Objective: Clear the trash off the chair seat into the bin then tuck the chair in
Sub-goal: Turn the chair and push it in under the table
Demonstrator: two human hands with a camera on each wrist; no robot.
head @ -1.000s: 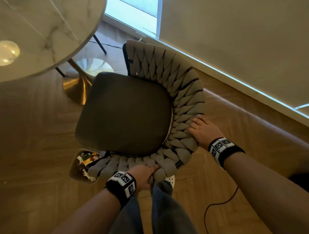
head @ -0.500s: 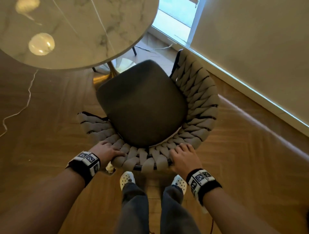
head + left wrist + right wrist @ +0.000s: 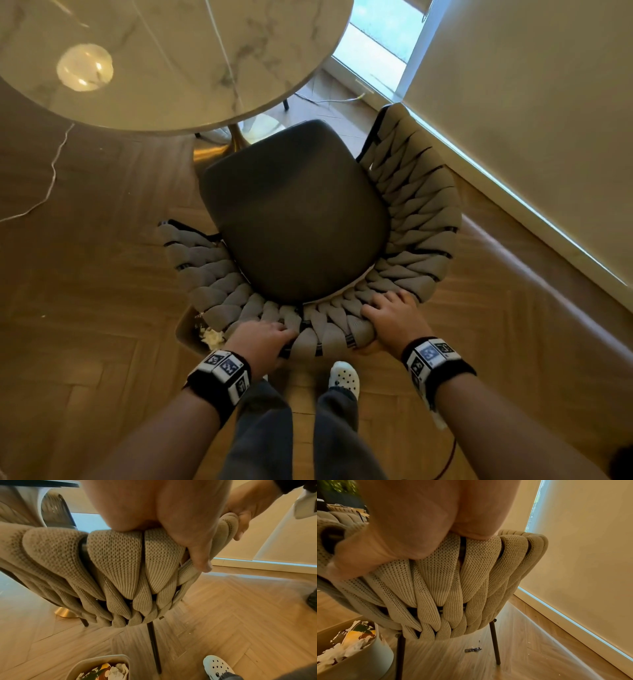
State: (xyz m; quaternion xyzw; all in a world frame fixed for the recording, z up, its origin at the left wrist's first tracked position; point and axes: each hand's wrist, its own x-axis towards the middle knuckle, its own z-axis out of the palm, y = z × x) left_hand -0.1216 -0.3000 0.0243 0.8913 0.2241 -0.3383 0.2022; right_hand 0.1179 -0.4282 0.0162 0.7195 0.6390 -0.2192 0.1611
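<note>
Both my hands, left (image 3: 262, 337) and right (image 3: 390, 317), now grip the chair (image 3: 294, 212) back together; it has swung toward the surface (image 3: 164, 61), seat bare, tuck-in underway.

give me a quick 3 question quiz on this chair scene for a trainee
1. True or false: both the left hand and the right hand grip the woven back of the chair.
2. What lies on the chair seat? A) crumpled paper B) a cup C) nothing visible
3. Fill in: the bin with the trash stands on the floor, behind the chair on the person's ____ side.

Key: 1 true; 2 C; 3 left
</note>
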